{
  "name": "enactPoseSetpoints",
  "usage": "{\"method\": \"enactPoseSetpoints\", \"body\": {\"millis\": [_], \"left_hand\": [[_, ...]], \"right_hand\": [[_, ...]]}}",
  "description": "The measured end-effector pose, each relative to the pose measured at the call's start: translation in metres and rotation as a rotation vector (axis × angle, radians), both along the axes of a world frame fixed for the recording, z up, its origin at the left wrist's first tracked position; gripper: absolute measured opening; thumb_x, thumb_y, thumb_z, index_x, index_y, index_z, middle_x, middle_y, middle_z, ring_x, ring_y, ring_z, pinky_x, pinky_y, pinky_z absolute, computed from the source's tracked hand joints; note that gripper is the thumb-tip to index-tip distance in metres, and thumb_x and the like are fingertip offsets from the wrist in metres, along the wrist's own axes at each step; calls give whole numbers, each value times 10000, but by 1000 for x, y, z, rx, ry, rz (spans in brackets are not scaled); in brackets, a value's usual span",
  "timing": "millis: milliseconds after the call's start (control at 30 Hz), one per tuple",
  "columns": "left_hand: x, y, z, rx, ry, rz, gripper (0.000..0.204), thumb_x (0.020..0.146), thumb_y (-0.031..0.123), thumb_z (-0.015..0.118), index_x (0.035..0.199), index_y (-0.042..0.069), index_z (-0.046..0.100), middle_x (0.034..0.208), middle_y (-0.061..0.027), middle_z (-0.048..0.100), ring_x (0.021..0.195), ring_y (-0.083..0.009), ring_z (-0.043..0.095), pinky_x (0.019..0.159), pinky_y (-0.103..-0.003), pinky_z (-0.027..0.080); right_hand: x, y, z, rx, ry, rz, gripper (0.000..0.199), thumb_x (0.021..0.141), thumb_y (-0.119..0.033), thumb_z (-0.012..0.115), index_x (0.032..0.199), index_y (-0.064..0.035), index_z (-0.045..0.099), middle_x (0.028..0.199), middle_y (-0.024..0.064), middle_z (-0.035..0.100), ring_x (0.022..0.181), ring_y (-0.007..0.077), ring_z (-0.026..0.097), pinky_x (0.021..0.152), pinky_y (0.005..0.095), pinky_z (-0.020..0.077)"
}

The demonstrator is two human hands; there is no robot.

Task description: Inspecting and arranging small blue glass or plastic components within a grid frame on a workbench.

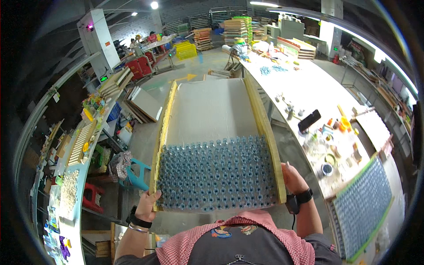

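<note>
With both hands I carry a long wooden-railed tray point(212, 106) in front of my body. Its nearer half bears dense rows of small clear pieces with blue centres point(216, 174), while its farther half shows a bare pale surface. My left hand point(148, 204) is closed round the near end of the left rail, thumb on top. My right hand point(295, 180) grips the right rail from outside near its front end; most of those fingers are hidden under or behind the rail.
On the right, a long white worktable point(296, 92) carries a phone point(309, 120), jars and blue pieces. Another filled tray point(363, 207) lies near its front end. At left stand a cluttered bench point(84, 154), a turquoise stool point(140, 173), a red stool point(92, 194) and leaning boards point(143, 104).
</note>
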State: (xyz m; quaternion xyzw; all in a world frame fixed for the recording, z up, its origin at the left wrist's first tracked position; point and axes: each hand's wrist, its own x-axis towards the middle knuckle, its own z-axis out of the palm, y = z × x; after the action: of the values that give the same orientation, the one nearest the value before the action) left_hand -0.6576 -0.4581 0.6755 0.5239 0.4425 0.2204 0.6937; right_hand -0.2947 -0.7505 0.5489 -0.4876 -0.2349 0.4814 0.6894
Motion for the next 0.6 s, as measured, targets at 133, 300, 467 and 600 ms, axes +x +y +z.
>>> {"method": "enactPoseSetpoints", "body": {"millis": [133, 300, 467, 600], "left_hand": [[1, 2, 2, 73, 6, -23, 313, 770, 104, 639, 1028, 4, 494, 878, -32, 529, 782, -142, 527, 667, -301, 463], [3, 0, 5, 12, 24, 31, 343, 772, 109, 635, 1054, -2, 475, 921, -51, 527, 812, -153, 529, 685, -304, 463], [6, -2, 8, 34, 33, 22, 382, 786, 126, 629, 1099, 16, 440, 939, -55, 517, 826, -174, 523, 706, -341, 468], [0, 11, -3, 135, 95, 52, 386, 767, 161, 658, 1070, 26, 463, 919, -34, 504, 830, -168, 511, 714, -326, 446]], "right_hand": [[-3, 2, -7, 174, 18, 14, 645, 881, -513, 358, 1201, 43, 429, 1132, 96, 547, 988, 164, 535, 871, 293, 391], [22, 5, -10, 257, 121, 95, 674, 869, -558, 328, 1191, 21, 451, 1066, 88, 561, 902, 176, 536, 778, 300, 420], [43, 51, 7, 451, 298, 151, 752, 859, -606, 251, 1230, 33, 396, 1184, 145, 495, 1039, 250, 492, 858, 361, 406], [71, 86, 25, 588, 346, 188, 700, 869, -576, 292, 1213, 21, 412, 1197, 154, 474, 1045, 271, 483, 873, 377, 399]]}}
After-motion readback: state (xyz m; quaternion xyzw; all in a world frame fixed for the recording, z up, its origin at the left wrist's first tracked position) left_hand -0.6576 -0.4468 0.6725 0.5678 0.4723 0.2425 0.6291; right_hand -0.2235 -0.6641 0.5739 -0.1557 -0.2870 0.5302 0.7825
